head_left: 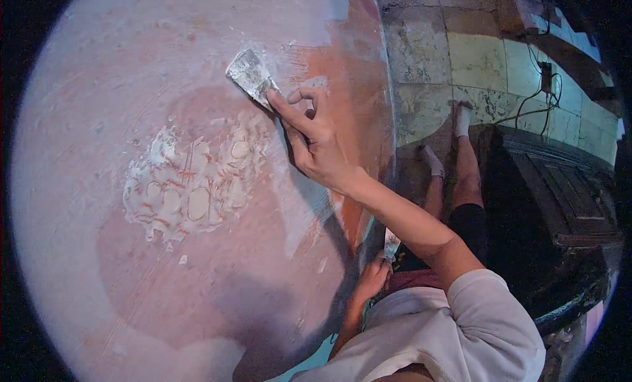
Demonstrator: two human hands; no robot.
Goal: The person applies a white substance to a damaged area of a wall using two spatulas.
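My right hand [316,141] reaches out to the wall [217,276], gripping a putty knife [251,72] whose wide, paint-smeared blade lies against or just off the surface; I cannot tell which. Below and left of that blade, a rough patch of white putty [197,197] spreads over the pinkish paint, with ridges, reddish streaks and smooth pale spots. Down by my waist, my left hand [375,276] is closed around a second scraper-like tool [392,242]. My right forearm partly hides its blade.
An orange-red band [359,99] runs along the wall's edge beside the worn tiled floor [474,59]. Dark carved wooden furniture [546,184] stands close on the right. Cables and a small dark box [546,78] are beyond it. My feet [462,118] are on the tiles.
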